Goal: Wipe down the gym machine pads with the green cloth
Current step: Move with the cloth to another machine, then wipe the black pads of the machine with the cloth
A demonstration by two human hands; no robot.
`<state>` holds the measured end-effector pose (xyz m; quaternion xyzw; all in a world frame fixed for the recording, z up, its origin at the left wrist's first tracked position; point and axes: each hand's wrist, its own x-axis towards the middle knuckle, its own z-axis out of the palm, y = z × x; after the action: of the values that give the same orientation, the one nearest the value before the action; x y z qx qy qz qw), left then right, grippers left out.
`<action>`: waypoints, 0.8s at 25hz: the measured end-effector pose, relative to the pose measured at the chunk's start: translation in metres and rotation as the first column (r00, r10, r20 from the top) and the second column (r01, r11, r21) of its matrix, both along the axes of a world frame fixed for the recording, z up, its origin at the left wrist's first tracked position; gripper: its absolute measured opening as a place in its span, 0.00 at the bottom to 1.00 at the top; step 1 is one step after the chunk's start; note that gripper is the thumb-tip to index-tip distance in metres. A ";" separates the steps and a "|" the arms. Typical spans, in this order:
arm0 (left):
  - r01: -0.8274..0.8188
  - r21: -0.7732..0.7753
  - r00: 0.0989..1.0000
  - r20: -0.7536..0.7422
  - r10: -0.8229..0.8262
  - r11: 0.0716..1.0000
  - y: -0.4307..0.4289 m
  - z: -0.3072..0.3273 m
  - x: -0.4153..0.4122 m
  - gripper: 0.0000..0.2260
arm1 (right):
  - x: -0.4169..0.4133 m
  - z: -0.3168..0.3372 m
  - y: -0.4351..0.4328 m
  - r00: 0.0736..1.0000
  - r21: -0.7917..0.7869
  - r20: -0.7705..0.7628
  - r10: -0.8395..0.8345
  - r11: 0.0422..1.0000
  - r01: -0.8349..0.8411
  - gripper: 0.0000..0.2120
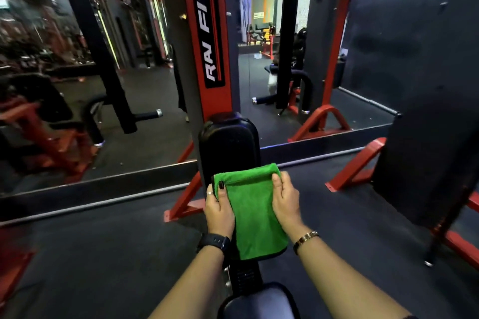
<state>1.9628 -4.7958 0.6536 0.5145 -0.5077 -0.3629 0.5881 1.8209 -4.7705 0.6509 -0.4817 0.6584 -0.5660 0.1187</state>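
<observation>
Your left hand and right hand pinch the soft, probably light folded green cloth by its side edges.

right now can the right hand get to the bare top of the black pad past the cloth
Probably yes: the right hand grips the edge of the green cloth, and the bare top of the black pad lies just beyond it with nothing in between.

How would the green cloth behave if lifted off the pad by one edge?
Probably floppy: the green cloth drapes over the black pad, its top edge folded over. Likely light, being soft fabric. Its fuzzy surface should resist sliding where the left hand and right hand grip it.
</observation>
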 end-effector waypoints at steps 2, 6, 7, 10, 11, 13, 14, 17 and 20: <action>0.008 0.001 1.000 -0.011 -0.008 1.000 -0.015 0.001 0.001 0.19 | 0.003 0.005 -0.011 1.000 -0.020 -0.014 -0.027 0.999 0.027 0.12; 0.039 -0.072 0.999 -0.033 -0.041 0.997 -0.043 0.003 0.005 0.24 | 0.009 0.011 -0.032 0.994 -0.079 -0.045 -0.095 0.993 0.091 0.13; 0.058 -0.114 0.998 -0.031 -0.061 0.992 -0.051 0.007 0.007 0.25 | 0.011 0.014 -0.039 0.992 -0.096 -0.058 -0.116 0.989 0.110 0.16; 0.120 -0.251 0.992 -0.016 -0.128 0.960 -0.078 0.024 0.011 0.28 | 0.006 0.031 -0.068 0.972 -0.150 -0.145 -0.183 0.976 0.161 0.23; 0.136 -0.275 0.989 -0.017 -0.147 0.952 -0.087 0.031 0.011 0.28 | 0.004 0.041 -0.079 0.966 -0.168 -0.164 -0.200 0.971 0.172 0.22; 0.154 -0.300 0.984 -0.036 -0.172 0.941 -0.099 0.046 0.009 0.26 | 0.001 0.060 -0.096 0.957 -0.208 -0.170 -0.235 0.958 0.198 0.23; 0.167 -0.296 0.981 -0.044 -0.188 0.941 -0.104 0.054 0.010 0.26 | 0.001 0.067 -0.103 0.950 -0.228 -0.164 -0.266 0.947 0.226 0.23; 0.139 -0.373 0.990 0.034 -0.136 0.917 -0.122 0.069 0.023 0.21 | 0.006 0.080 -0.120 0.937 -0.242 -0.148 -0.315 0.931 0.275 0.19; 0.038 -0.550 0.991 0.126 0.037 0.835 -0.144 0.069 0.037 0.15 | 0.009 0.090 -0.134 0.918 -0.125 -0.144 -0.369 0.927 0.353 0.15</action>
<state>1.9999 -4.9398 0.7228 0.3463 -0.6283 -0.1670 0.6763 1.8300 -4.9042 0.7410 -0.4023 0.7156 -0.5673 -0.0660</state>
